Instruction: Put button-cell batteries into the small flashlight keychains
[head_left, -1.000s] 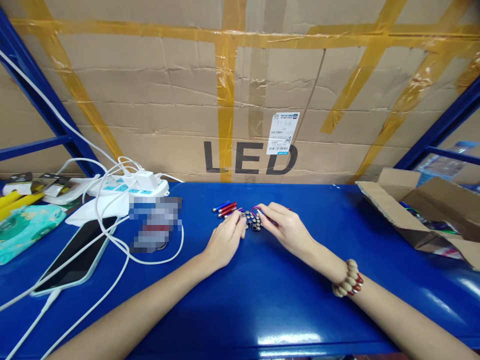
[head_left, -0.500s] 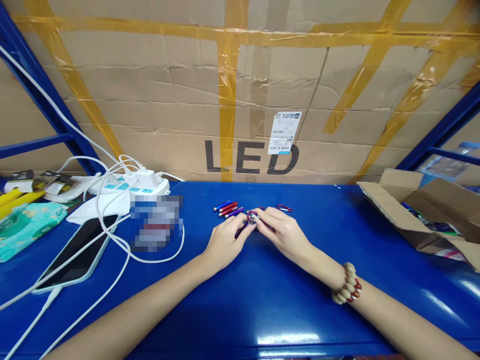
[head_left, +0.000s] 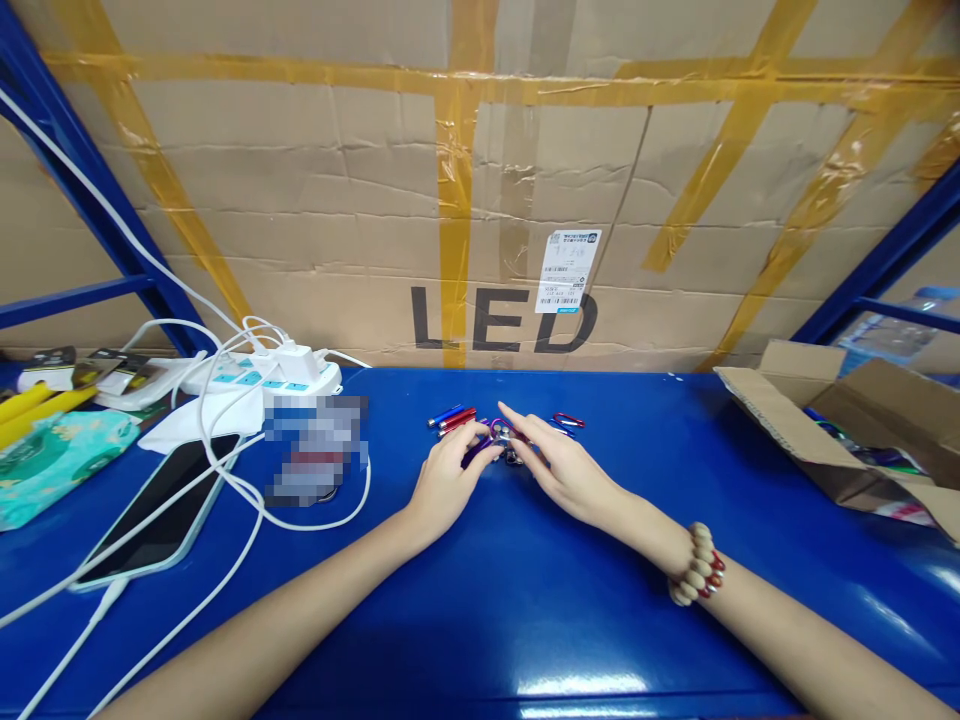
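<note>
At the far left of the blue tabletop, a green packet is seen in front of some yellow handles. Beside it a phone is laid flat, crossed by one white cable and plugged into another at its near end. Behind the phone, a white charger is fitted into a power strip. To the right of the phone, a pixelated item is partly ringed by a loop of cable. Near the middle, in front of a large carton marked LED, a blue tube and red tubes are laid side by side, just beyond the left hand. A purple piece, partly hidden, is pinched between the left thumb and forefinger. Just right of it, small silver pieces are gathered between the two hands. On the right hand, the fingers are spread, the forefinger being stretched out and the thumb held apart from it; whether the silver pieces are touched cannot be told. Beyond that hand, a red clip is seen on the tabletop. A bead bracelet is worn on the right wrist. At the far right, small items are held in an open box.
</note>
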